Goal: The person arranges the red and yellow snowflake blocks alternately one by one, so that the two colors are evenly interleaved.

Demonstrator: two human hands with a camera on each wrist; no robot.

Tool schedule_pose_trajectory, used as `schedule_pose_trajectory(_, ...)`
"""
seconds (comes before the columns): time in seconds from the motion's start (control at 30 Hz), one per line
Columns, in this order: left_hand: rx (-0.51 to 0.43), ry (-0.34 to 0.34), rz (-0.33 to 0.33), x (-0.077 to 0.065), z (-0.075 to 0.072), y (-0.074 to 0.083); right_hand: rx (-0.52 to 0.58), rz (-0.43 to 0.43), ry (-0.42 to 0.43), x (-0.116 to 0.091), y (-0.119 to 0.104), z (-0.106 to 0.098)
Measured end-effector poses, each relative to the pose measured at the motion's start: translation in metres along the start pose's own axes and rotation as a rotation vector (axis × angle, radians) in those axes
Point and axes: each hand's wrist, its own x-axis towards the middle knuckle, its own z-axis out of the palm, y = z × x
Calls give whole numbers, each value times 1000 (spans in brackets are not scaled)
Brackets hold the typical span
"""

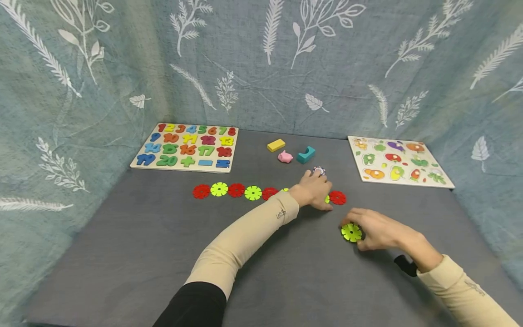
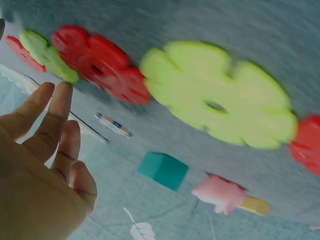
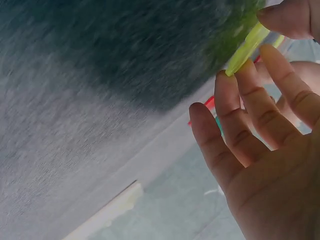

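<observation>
A row of alternating red and yellow-green notched plastic discs runs across the table, with a red disc (image 1: 337, 197) at its right end. My left hand (image 1: 313, 188) is over the row's right part. In the left wrist view its fingers reach a small yellow-green disc (image 2: 47, 56) beside a red disc (image 2: 100, 65), and a larger-looking yellow-green disc (image 2: 250, 110) lies nearer the camera. My right hand (image 1: 377, 230) pinches a loose yellow-green disc (image 1: 351, 232) between thumb and fingers, nearer me than the row. From the right wrist, this disc (image 3: 247, 49) shows edge-on.
Behind the row lie a yellow block (image 1: 276, 145), a pink pig figure (image 1: 285, 156), a teal curved block (image 1: 306, 155) and a patterned round chip (image 1: 319, 170). A number puzzle board (image 1: 185, 147) stands back left, a vegetable puzzle board (image 1: 402, 161) back right. A leaf-print curtain (image 1: 253, 91) hangs behind.
</observation>
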Motion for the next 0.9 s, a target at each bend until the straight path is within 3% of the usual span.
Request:
schedule_pose_trajectory(0.4, 8, 52, -19, 15, 1, 23, 39, 76, 37, -4, 29, -11)
schedule_pose_trajectory(0.9, 3, 73, -37, 17, 2, 26, 38, 137, 58, 9, 65, -18)
